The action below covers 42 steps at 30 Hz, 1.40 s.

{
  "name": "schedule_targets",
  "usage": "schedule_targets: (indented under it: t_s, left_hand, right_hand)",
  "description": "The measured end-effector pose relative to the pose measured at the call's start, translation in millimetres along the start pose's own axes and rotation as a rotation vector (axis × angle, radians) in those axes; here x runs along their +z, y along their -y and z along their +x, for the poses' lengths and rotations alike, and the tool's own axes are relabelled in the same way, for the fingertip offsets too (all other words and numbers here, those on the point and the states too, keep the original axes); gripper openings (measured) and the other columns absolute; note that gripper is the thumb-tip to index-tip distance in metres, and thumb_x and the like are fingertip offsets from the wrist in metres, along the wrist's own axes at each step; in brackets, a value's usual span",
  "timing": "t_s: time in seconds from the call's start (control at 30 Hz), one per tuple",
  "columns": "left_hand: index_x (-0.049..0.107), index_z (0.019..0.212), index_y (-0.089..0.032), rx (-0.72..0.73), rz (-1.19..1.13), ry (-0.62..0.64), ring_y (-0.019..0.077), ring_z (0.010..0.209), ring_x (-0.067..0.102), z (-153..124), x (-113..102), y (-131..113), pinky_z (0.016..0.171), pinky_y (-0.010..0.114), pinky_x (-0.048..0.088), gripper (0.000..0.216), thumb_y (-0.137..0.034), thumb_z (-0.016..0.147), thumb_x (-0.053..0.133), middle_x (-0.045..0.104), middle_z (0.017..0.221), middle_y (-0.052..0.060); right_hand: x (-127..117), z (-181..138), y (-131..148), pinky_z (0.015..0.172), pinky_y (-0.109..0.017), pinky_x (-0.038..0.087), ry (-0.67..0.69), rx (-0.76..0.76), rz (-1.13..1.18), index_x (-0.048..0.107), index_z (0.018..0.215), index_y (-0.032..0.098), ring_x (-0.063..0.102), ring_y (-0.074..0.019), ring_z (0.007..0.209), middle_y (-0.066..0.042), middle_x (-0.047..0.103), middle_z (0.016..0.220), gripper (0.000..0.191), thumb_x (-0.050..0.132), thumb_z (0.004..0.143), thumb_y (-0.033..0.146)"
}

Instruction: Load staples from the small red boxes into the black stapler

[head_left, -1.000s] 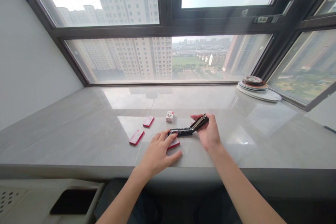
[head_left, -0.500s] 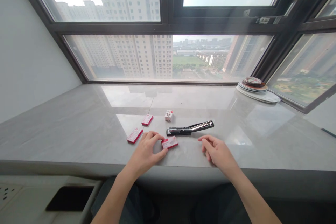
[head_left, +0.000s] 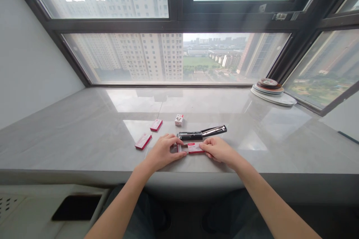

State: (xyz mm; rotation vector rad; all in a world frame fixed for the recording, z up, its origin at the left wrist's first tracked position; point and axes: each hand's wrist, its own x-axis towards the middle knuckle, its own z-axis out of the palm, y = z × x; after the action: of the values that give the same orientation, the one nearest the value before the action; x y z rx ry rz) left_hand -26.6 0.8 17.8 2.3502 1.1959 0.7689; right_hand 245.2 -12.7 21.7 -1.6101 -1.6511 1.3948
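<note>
A flat red-and-white staple box (head_left: 194, 147) is between my hands near the counter's front edge, with its inner tray (head_left: 180, 148) slid partly out to the left. My left hand (head_left: 164, 152) pinches the end of that tray between thumb and fingers. On the other side, my right hand (head_left: 220, 151) grips the right end of the sleeve. Just behind the box lies a black stapler (head_left: 193, 135), unfolded, its metal magazine showing on the right. What lies inside the tray is too small to make out.
Two more red-and-white boxes, a nearer one (head_left: 143, 141) and a farther one (head_left: 156, 125), lie to the left. A small white box (head_left: 179, 120) stands behind the stapler. Stacked plates (head_left: 269, 99) sit by the window on the grey stone counter (head_left: 84, 134).
My right hand has come left and taken hold of the staple box's right end. The box now shows its tray pulled partly out. The view has shifted slightly.
</note>
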Motion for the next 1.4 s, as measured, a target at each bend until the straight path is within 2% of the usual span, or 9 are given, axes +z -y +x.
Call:
schedule_targets:
  t_s: [0.07,0.13,0.27,0.37,0.57,0.8,1.07,1.23,1.4]
  left_hand:
    - [0.071,0.107,-0.031,0.006,0.006,-0.016,0.0239,0.102,0.061,-4.8,-2.4,0.1,0.09,0.037,0.051,0.029,-0.045,0.084,0.082,0.064,0.104,0.002]
    - [0.069,0.111,-0.031,0.009,0.028,-0.063,0.0261,0.112,0.059,-7.6,-4.3,-0.9,0.097,0.04,0.05,0.038,-0.046,0.08,0.086,0.063,0.116,0.003]
    - [0.063,0.126,-0.034,0.009,0.063,-0.096,0.0305,0.132,0.051,-6.9,-3.7,-2.5,0.111,0.046,0.045,0.059,-0.049,0.075,0.089,0.056,0.141,0.003]
    - [0.063,0.128,-0.036,0.013,0.084,-0.069,0.0307,0.131,0.052,-5.2,-0.1,-3.2,0.111,0.048,0.044,0.055,-0.049,0.08,0.086,0.057,0.142,0.002]
    - [0.066,0.125,-0.035,0.01,0.066,-0.077,0.0303,0.127,0.055,-4.7,0.8,-4.1,0.11,0.046,0.044,0.05,-0.049,0.081,0.084,0.06,0.136,0.003]
    - [0.067,0.122,-0.034,-0.019,0.062,-0.088,0.0301,0.123,0.056,-4.2,-0.4,-3.5,0.107,0.046,0.045,0.049,-0.049,0.079,0.086,0.061,0.134,0.002]
    - [0.067,0.123,-0.034,-0.008,0.042,-0.082,0.0294,0.121,0.056,-4.1,-0.7,-2.2,0.106,0.045,0.045,0.047,-0.047,0.081,0.085,0.062,0.134,0.002]
    - [0.07,0.116,-0.034,-0.01,0.011,-0.078,0.0294,0.123,0.056,-4.7,-1.7,-0.2,0.108,0.045,0.045,0.039,-0.046,0.082,0.084,0.062,0.135,0.001]
    - [0.072,0.11,-0.034,-0.018,0.01,-0.075,0.029,0.122,0.057,-4.6,-1.4,1.5,0.108,0.045,0.045,0.034,-0.049,0.082,0.083,0.062,0.135,0.001]
  right_hand:
    - [-4.9,-5.8,1.3,0.04,-0.025,0.02,-0.04,0.024,-0.059,0.057,0.083,0.022,0.036,-0.0094,0.038,0.004,0.057,0.055,0.034,0.056,0.095,0.054]
    - [-7.6,-12.1,6.2,0.043,-0.025,0.026,-0.149,-0.001,-0.167,0.059,0.089,0.022,0.042,-0.0113,0.041,0.004,0.059,0.055,0.033,0.058,0.094,0.055]
    - [-4.1,-16.1,23.0,0.055,-0.025,0.035,-0.365,-0.229,-0.316,0.066,0.103,0.023,0.053,-0.0147,0.056,0.005,0.057,0.056,0.028,0.058,0.096,0.049]
    - [5.5,-4.8,34.3,0.056,-0.026,0.035,-0.326,-0.297,-0.292,0.07,0.114,0.023,0.054,-0.0152,0.058,0.004,0.06,0.06,0.031,0.058,0.096,0.046]
    - [27.1,25.1,43.2,0.048,-0.024,0.028,-0.136,-0.175,0.06,0.07,0.108,0.016,0.04,-0.0112,0.046,0.005,0.052,0.051,0.035,0.06,0.094,0.046]
    - [43.6,35.6,43.8,0.046,-0.022,0.031,-0.213,-0.157,0.277,0.068,0.1,0.016,0.043,-0.0102,0.048,0.004,0.056,0.056,0.034,0.068,0.088,0.047]
    - [47.1,43.8,51.8,0.05,-0.023,0.036,-0.205,-0.317,0.034,0.07,0.098,0.019,0.048,-0.0115,0.049,0.005,0.057,0.057,0.027,0.065,0.089,0.044]
    - [50.7,42.5,54.7,0.056,-0.025,0.035,-0.317,-0.44,-0.164,0.072,0.093,0.022,0.051,-0.0125,0.056,0.005,0.057,0.06,0.021,0.064,0.091,0.041]
    - [51.7,36.3,59.6,0.059,-0.025,0.035,-0.351,-0.495,-0.198,0.071,0.095,0.022,0.051,-0.0129,0.057,0.005,0.056,0.061,0.016,0.061,0.094,0.035]
